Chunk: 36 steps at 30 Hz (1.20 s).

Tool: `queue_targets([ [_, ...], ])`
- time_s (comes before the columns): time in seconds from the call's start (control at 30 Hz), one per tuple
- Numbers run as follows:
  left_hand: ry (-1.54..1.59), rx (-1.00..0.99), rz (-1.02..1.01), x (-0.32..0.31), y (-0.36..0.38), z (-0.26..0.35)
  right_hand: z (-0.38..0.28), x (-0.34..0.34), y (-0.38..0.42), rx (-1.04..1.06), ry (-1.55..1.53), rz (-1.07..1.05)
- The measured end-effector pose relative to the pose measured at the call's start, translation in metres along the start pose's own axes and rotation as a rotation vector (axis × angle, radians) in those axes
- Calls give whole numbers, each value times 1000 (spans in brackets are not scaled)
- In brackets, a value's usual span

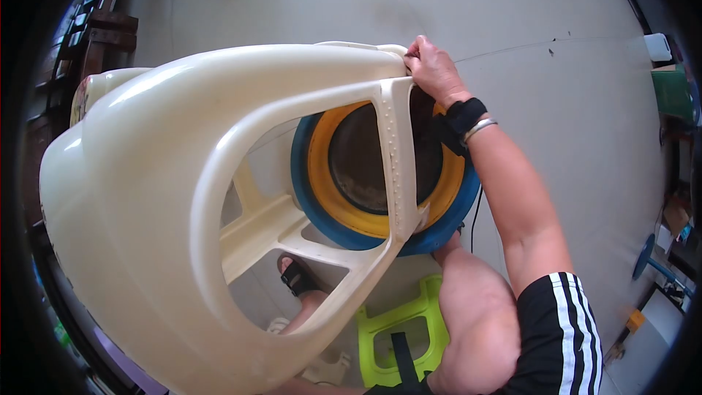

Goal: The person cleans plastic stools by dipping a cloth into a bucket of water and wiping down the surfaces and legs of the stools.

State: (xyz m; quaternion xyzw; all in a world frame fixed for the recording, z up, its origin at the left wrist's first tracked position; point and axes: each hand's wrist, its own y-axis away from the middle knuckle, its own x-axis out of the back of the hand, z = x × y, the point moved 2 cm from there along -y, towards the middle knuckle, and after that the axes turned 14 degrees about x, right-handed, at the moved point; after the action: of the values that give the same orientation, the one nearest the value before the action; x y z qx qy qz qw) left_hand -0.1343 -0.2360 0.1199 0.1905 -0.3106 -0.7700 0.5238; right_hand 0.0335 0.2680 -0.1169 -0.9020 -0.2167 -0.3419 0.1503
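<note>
A large cream plastic shell [146,146] with a wide framed opening fills the left and middle of the view, tilted over my legs. At its top right corner is my right hand [433,67], fingers curled closed against the plastic edge. Whatever lies between these fingers is too small to make out. My left hand does not show; the shell covers much of the lower left. Through and beside the opening I see a round blue tub [311,208] with a yellow inner ring [322,168] and a dark middle.
A lime green plastic stool [436,314] stands on the floor near my bent leg. Dark wooden furniture [110,33] is at the upper left. Along the right edge are a green box [674,91] and a blue round-ended object [645,256]. A thin cable [475,221] runs beside the tub.
</note>
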Motion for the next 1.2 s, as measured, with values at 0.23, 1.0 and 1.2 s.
queue_targets([
  [0.23, -13, -9, -16, -1, -9, 5, -11, 16, -8, 9, -14, 201],
  [1.0, -70, -64, -130, -48, -9, -1, 19, 99, 112, -362, -1139, 273],
  [1.2, -82, -78, -155, -59, -10, 1, 14, 77, 92, -77, -679, 240],
])
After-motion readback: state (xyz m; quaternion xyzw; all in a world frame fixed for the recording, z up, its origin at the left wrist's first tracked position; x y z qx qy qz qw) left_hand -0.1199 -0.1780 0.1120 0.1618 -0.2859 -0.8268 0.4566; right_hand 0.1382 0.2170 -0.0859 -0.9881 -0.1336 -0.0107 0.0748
